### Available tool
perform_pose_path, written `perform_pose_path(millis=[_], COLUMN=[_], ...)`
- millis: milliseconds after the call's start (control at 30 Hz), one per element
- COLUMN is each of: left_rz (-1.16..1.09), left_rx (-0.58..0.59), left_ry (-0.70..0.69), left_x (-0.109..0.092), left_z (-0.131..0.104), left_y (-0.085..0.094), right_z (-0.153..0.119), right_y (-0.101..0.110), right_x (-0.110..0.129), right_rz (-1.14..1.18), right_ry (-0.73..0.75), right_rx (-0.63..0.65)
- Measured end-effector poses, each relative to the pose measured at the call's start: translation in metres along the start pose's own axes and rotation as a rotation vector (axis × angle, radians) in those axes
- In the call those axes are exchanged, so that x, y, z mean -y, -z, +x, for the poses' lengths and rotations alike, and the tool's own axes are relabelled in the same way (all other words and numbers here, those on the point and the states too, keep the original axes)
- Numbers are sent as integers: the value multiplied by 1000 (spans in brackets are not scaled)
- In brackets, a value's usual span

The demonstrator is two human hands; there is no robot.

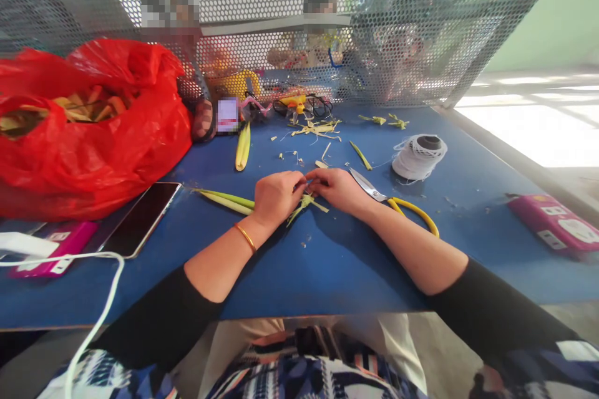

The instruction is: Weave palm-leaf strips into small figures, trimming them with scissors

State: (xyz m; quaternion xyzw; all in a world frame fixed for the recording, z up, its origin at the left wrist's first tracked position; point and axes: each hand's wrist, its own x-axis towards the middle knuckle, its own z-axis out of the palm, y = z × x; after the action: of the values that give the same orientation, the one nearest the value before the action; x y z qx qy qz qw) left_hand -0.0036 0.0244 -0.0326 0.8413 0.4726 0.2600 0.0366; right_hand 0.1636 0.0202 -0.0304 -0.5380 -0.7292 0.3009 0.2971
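Note:
My left hand (277, 198) and my right hand (340, 190) meet over the middle of the blue table, their fingertips pinched together. Between them is a small knotted piece of pale green husk (306, 201), its loose ends sticking out below the fingers. The fingers partly hide it, and any thread there is too fine to see. A long green husk (224, 201) lies left of my left hand, its right end hidden behind the hand. Yellow-handled scissors (414, 207) lie beside my right forearm, blades apart. Farther right stands a spool of white thread (414, 162).
A red plastic bag (154, 106) of husks fills the left side, near a phone (143, 218) and a white cable (112, 280). Husk scraps (318, 129) and a yellow-green husk (243, 146) lie ahead. A perforated metal screen (262, 6) closes the back. A pink packet (555, 221) lies right.

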Motion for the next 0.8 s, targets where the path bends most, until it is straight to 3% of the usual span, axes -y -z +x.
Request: perform_pose_path(millis=[200,467,667,800], left_rz=[-114,-270,-322,-320], left_rx=[-35,-71,-78,-83], left_ry=[42,103,147,140], left_x=[-3,-1,-1,-1], left_z=[1,3,3,2], left_y=[3,1,-1,-1], right_z=[3,1,-1,-2], right_y=[0,2,5,5], right_x=[-6,5,12,11], right_rz=[238,162,262,326], right_ry=[-76,-162,-263,-226], right_rx=[16,-22,1,-10])
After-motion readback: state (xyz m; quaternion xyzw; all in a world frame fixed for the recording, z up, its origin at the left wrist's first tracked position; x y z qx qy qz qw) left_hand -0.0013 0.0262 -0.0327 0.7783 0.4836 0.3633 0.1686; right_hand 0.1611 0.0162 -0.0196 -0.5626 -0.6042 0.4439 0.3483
